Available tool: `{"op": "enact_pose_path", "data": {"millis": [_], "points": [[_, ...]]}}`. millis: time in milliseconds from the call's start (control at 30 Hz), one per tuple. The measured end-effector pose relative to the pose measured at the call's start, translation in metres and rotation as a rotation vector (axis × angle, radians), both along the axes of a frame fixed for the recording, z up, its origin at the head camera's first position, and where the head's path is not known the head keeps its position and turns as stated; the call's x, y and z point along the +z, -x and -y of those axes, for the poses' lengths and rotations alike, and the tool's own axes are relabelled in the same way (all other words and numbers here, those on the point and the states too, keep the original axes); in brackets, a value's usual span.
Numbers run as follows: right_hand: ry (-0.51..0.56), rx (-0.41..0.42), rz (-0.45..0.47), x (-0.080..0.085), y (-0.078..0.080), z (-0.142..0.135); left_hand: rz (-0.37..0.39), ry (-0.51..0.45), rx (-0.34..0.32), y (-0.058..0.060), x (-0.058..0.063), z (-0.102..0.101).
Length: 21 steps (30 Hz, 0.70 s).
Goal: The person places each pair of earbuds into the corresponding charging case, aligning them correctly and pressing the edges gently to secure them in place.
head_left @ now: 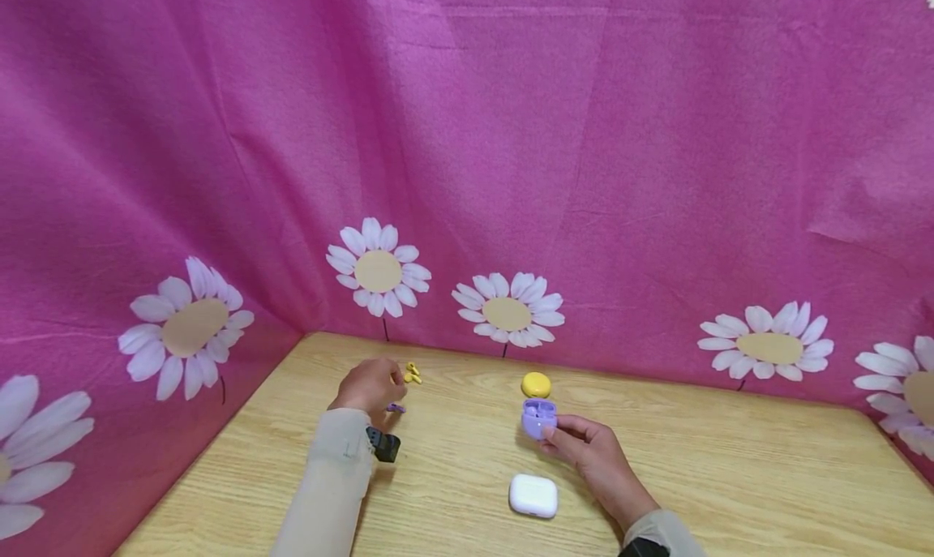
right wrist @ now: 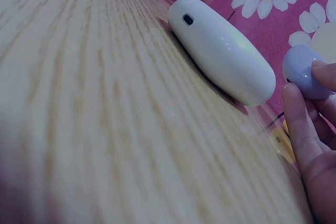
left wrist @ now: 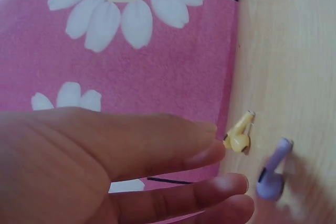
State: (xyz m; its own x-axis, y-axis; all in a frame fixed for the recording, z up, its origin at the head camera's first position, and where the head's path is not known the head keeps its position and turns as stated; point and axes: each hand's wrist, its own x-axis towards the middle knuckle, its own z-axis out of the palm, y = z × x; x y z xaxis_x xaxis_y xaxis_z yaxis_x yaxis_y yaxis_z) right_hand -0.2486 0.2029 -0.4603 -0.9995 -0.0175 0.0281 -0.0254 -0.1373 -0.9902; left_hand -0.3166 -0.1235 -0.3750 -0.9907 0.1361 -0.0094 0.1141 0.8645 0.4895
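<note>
From the head view, my right hand [head_left: 604,462] pinches the purple case [head_left: 539,427] by its side, slotted interior showing, between the yellow case [head_left: 536,385] beyond it and the white case [head_left: 533,495] nearer me on the counter [head_left: 730,468]. Well apart from these, my left hand [head_left: 370,385] hovers by the purple earbud [head_left: 396,408], with the yellow earbuds [head_left: 413,374] just beyond. I read the step in hand as collecting that purple earbud for the case I hold; whether a mate sits inside is too small for me to tell. In the left wrist view, my fingers [left wrist: 178,198] carry nothing that I can see: they are fairly straight, thumb and index close together, a gap below them, and the purple earbud lies on the counter near their tips but apart. The next move, I judge, calls for bringing thumb and index onto the earbud's stem and pinching it without nudging the yellow ones. In the right wrist view, the purple case sits between my right thumb and fingers, the white case lies near, and the yellow case is partly hidden; I think this grip needs to be steady, slots uncovered.
</note>
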Motion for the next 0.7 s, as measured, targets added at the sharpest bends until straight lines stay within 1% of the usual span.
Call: {"op": "enact_pose_path", "data": {"millis": [100, 400, 700], "points": [[-0.004, 0.0, -0.002, 0.001, 0.0, 0.0, -0.003, 0.005, 0.015, 0.0, -0.002, 0.002], [-0.016, 0.013, -0.007, 0.001, -0.001, -0.001, 0.043, 0.013, 0.06, 0.004, -0.009, 0.007], [-0.019, 0.016, -0.014, 0.0, -0.001, -0.001, 0.044, 0.042, 0.104, 0.005, -0.018, 0.006]]}}
